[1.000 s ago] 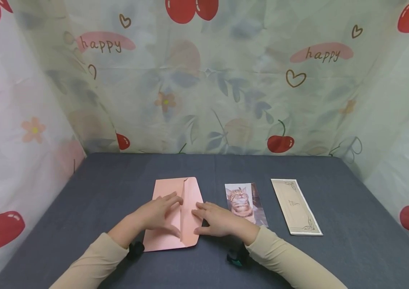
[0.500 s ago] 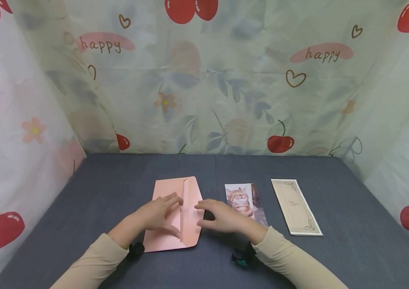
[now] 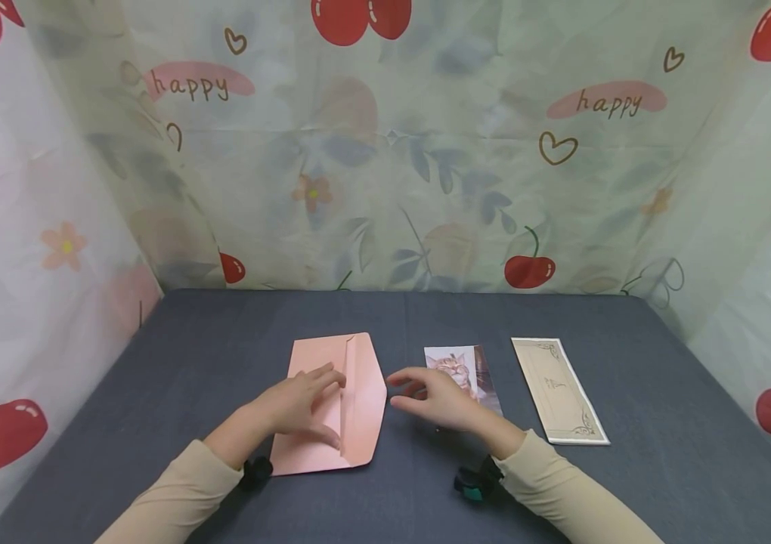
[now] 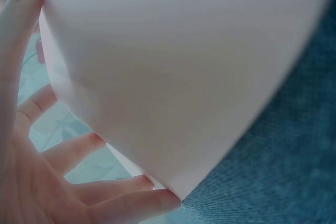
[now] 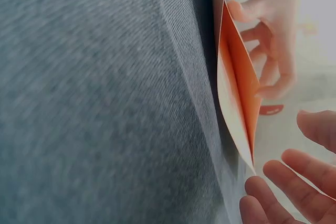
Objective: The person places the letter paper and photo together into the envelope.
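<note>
A pink envelope lies on the table with its flap unfolded to the right. My left hand rests on the envelope body, fingers spread and touching it beside the opening. In the right wrist view the envelope gapes, showing an orange inside, with the left hand against its far side. Just right of the flap tip hovers my right hand, fingers loosely bent and holding nothing. It partly covers a cat photo. The pale envelope fills most of the left wrist view.
A beige card with ornamental corners and white edges lies right of the photo. Dark grey cloth covers the table. A printed curtain with cherries and "happy" lettering encloses the back and sides. Black wrist devices sit under the wrists.
My right hand has let go of the envelope flap and drawn back to the right, over the cat photo. The left hand and the envelope stay about where they were.
</note>
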Demonstrator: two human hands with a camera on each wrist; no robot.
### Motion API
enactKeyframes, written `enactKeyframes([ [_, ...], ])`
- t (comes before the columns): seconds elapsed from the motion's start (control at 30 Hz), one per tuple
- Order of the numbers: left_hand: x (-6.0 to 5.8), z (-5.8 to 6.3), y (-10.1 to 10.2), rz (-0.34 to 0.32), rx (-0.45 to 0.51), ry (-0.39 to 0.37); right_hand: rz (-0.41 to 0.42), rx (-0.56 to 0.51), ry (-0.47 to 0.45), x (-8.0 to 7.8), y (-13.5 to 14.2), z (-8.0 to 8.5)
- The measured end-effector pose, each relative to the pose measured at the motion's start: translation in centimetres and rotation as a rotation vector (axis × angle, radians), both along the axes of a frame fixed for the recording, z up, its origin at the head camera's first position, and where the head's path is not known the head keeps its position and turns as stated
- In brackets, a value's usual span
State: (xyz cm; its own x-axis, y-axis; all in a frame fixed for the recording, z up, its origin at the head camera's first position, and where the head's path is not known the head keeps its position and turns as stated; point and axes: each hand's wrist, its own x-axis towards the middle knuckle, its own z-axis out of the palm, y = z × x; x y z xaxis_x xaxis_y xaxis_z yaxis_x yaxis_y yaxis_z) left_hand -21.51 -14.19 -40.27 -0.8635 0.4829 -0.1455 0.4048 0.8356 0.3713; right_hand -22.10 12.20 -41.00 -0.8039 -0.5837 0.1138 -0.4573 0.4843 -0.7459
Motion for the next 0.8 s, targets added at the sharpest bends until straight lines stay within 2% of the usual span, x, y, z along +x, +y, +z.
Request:
enactKeyframes([
  [0.37, 0.1, -0.1, -0.2, -0.031, 0.015, 0.023, -0.065, -0.017, 0.031, -0.2, 2.5, -0.1],
  [0.67, 0.0, -0.2, -0.3, -0.031, 0.006, 0.027, -0.137, -0.044, 0.010, -0.7, 5.0, -0.4],
  [0.8, 0.0, -0.1, -0.4, -0.034, 0.006, 0.023, -0.171, -0.070, 0.053, -0.8, 6.1, -0.3],
])
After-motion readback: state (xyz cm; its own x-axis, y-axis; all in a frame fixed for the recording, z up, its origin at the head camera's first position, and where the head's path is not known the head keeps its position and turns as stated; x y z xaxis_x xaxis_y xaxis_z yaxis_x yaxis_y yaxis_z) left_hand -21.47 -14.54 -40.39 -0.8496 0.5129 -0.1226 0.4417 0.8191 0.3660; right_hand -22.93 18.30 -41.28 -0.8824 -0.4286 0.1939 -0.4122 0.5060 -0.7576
